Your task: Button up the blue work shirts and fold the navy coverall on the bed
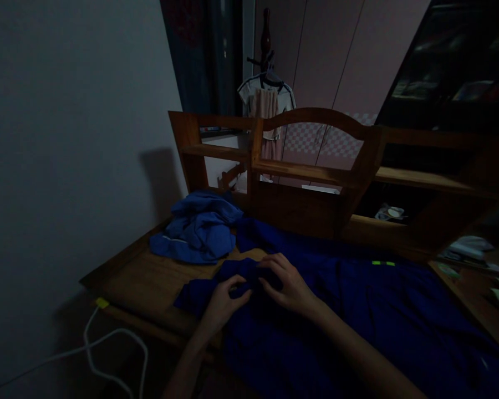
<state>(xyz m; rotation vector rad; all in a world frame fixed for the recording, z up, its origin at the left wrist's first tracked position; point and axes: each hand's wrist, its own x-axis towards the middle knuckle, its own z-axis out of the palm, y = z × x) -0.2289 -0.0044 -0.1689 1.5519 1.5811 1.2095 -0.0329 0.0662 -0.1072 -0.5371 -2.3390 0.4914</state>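
Note:
A dark blue garment [357,310] lies spread across the wooden desk [149,282], one sleeve or corner reaching left. My left hand [224,302] pinches a fold of this cloth with curled fingers. My right hand [285,282] rests right beside it on the same fold, fingers bent and pressing into the fabric. The two hands nearly touch. A second, lighter blue garment [199,233] sits crumpled in a heap at the desk's far left, apart from both hands.
A wooden shelf unit [311,166] rises along the desk's back edge. A white cable [108,343] hangs off the desk's left corner by the wall. Clothes hang on a stand [266,94] behind. Small items [466,249] clutter the right side. The room is dim.

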